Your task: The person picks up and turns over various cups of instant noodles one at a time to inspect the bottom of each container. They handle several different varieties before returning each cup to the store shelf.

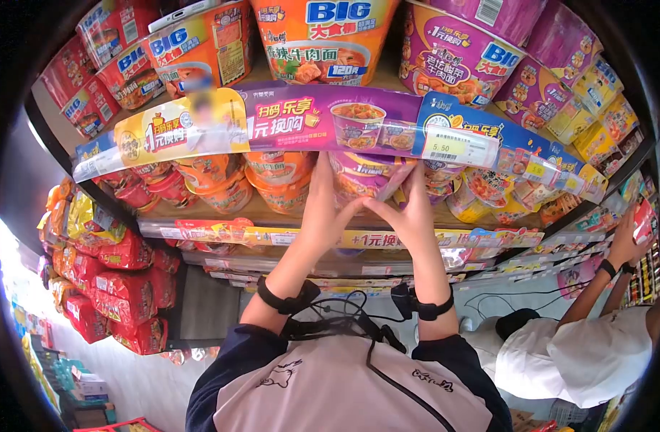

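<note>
A purple instant noodle cup (364, 178) stands on the second shelf, its top hidden behind the printed shelf strip (301, 121). My left hand (325, 200) is wrapped around its left side, and my right hand (410, 200) holds the right side. Both thumbs meet low across the front of the cup, while some fingertips are hidden by the strip. Orange noodle cups (278, 183) stand close beside my left hand. To the right of my other hand are yellow noodle cups (481, 194).
Large orange noodle tubs (326, 39) and purple noodle tubs (452, 57) line the upper shelf. Red noodle packs (124, 295) are stacked at left. A co-worker in a white shirt (582, 353) reaches toward shelves at right. Black cables hang near my chest.
</note>
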The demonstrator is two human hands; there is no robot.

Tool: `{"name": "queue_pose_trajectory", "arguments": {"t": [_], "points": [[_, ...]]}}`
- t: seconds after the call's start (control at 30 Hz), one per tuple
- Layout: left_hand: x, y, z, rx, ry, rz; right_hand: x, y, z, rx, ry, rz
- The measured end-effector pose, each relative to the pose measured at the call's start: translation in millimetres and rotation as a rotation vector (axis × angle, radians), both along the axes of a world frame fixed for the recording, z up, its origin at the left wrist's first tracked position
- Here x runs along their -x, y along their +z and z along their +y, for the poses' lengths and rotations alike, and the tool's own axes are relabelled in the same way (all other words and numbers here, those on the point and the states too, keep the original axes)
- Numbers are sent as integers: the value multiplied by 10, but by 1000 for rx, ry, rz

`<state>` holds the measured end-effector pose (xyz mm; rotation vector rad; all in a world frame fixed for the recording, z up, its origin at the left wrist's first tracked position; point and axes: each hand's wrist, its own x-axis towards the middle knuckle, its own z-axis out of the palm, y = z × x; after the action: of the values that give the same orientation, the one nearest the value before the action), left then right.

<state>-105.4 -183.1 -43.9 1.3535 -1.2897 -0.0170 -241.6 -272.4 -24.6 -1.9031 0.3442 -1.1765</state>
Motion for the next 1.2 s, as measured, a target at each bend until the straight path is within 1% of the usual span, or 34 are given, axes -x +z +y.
{"name": "queue_pose_trajectory", "arguments": {"t": [0.03,0.07,0.1,0.13,0.2,0.23,0.33,0.37,0.43,0.53,0.57,0.63,0.73,0.77,0.87,0.97,1.07,1.1,1.2], "points": [[-20,-14,-44,4,59,-98,-42,-10,-69,-3,5,22],[-19,-25,-57,-1,83,-103,-86,-47,-128,-11,10,44],[-11,-22,-63,-8,108,-107,-166,-95,-161,6,8,-15],[-8,-17,-67,-16,133,-111,-186,-135,-160,25,-41,13],[-19,-20,51,17,214,-273,-211,-168,-141,70,-136,63],[-42,-31,129,36,254,-357,-220,-203,-141,94,-167,36],[-227,-76,351,252,463,-371,-191,-120,-119,123,-149,64],[-307,-72,379,286,529,-300,-202,-132,-98,55,-126,25],[-445,-74,413,343,655,-153,-196,-102,-77,99,-163,54],[-614,-14,330,315,434,122,-205,-107,-98,170,-239,105],[-652,38,303,257,406,113,-209,-112,-106,194,-266,124],[-693,137,282,136,352,100,-202,-95,-110,169,-245,134],[-743,152,267,78,294,246,-187,-80,-116,142,-260,192],[-717,180,278,105,322,183,-185,-69,-116,123,-256,201],[-645,136,373,222,272,291,-181,-62,-153,120,-247,215],[-504,58,582,245,202,428,-181,-66,-152,149,-265,200],[-469,-76,922,122,283,200,-160,-21,-123,137,-284,243],[-411,-18,1043,103,223,245,-154,-8,-109,122,-288,268],[-312,-100,1318,132,92,384,-165,-15,-73,-42,-248,292]]}}
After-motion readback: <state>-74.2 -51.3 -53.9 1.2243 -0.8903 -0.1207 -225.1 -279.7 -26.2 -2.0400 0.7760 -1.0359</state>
